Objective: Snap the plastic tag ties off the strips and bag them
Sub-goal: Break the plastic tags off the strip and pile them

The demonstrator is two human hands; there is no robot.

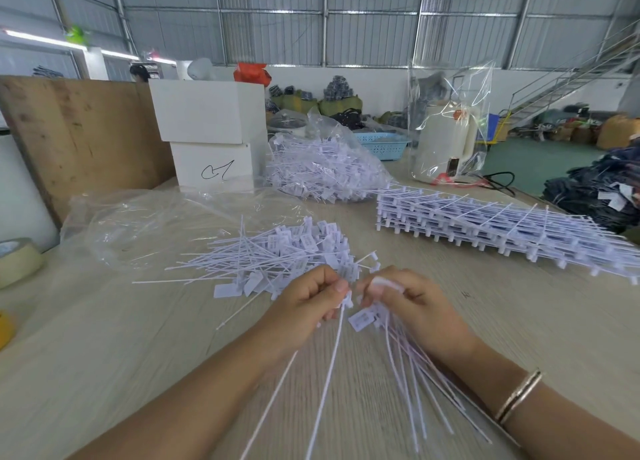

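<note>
My left hand (304, 303) pinches the head of a white tag tie (329, 369) whose long tail hangs toward me. My right hand (412, 307) grips a strip of tag ties (408, 359), with several tails fanning down beneath it. The two hands almost touch above the table. Just beyond them lies a loose pile of snapped-off ties (277, 255). A stack of whole strips (502, 224) sits to the right. An empty clear plastic bag (145, 224) lies at the left, and a filled bag of ties (322, 168) lies further back.
Two stacked white boxes (211, 130) and a wooden board (79, 130) stand at the back left. A bagged white kettle (446, 137) and a blue basket (384, 144) are at the back right. A tape roll (17, 258) sits at the left edge of the table.
</note>
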